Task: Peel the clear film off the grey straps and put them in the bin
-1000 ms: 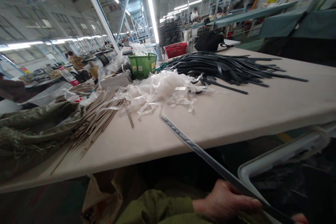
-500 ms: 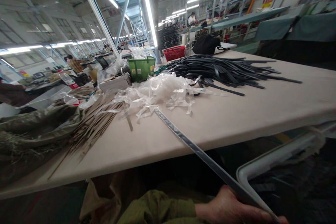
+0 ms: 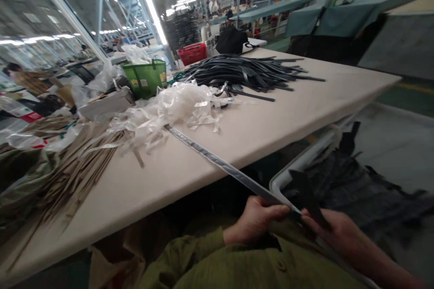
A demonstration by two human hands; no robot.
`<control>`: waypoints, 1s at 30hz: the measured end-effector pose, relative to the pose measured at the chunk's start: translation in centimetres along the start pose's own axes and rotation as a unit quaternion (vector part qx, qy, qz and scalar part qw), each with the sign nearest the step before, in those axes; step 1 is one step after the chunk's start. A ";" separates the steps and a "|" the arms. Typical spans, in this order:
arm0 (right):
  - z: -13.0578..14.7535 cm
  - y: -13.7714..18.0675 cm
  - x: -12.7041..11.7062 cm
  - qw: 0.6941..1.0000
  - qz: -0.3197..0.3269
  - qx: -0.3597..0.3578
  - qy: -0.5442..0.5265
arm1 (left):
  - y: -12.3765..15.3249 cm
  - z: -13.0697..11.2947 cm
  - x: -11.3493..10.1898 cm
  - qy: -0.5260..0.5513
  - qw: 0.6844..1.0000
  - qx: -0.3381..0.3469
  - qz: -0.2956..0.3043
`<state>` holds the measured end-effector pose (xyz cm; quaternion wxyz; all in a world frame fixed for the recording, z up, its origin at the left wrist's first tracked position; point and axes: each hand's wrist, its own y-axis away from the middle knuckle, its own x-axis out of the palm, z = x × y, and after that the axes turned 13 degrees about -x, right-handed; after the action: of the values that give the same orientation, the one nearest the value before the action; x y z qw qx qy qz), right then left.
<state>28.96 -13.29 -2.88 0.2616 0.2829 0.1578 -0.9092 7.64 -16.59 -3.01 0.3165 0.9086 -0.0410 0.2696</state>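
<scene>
A long, flat grey strip with a shiny, plastic-like face runs from the white plastic scraps on the table, over the edge, down to my hands. My left hand is closed round it, thumb lying along the strip near its lower part. Just to the right, my right hand is closed with a short, dark strip end standing up between thumb and fingers. The two hands are close together in front of my green jacket. Exactly how the dark end joins the long strip is hidden by the fingers.
Crumpled clear plastic scraps lie mid-table, with a pile of black strips behind. Brown strips spread at left. A green bag and red basket stand farther back. A white-rimmed bin holds dark pieces at right.
The view has swung right, so the table's things sit farther left. My right hand has come into view holding the dark strip end. My left hand now shows closed on the long strip.
</scene>
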 end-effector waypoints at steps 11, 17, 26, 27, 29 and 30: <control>2.5 -2.2 0.2 0.972 -0.054 -0.182 -0.139 | 1.1 -0.8 -0.7 0.097 0.985 -0.114 0.086; 2.6 -2.9 1.6 0.958 -0.026 -0.242 -0.149 | 1.3 -0.3 -0.6 0.146 0.976 -0.080 0.141; -3.2 0.3 -4.1 0.989 -0.095 -0.084 -0.080 | 2.1 -12.1 -7.2 0.356 0.903 0.191 -0.148; -3.5 0.6 -4.4 0.987 -0.099 -0.076 -0.097 | 2.7 -13.9 -8.2 0.358 0.889 0.231 -0.170; -3.3 0.6 -4.3 0.985 -0.096 -0.069 -0.127 | 3.9 -16.4 -9.8 0.360 0.861 0.297 -0.201; -2.7 0.3 -3.9 0.984 -0.096 -0.072 -0.133 | 4.3 -17.0 -10.2 0.349 0.856 0.318 -0.209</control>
<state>33.08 -10.87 -2.70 0.2115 0.1233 0.2126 -0.9460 -9.95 -10.86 5.23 0.0531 0.7929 0.3508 0.4953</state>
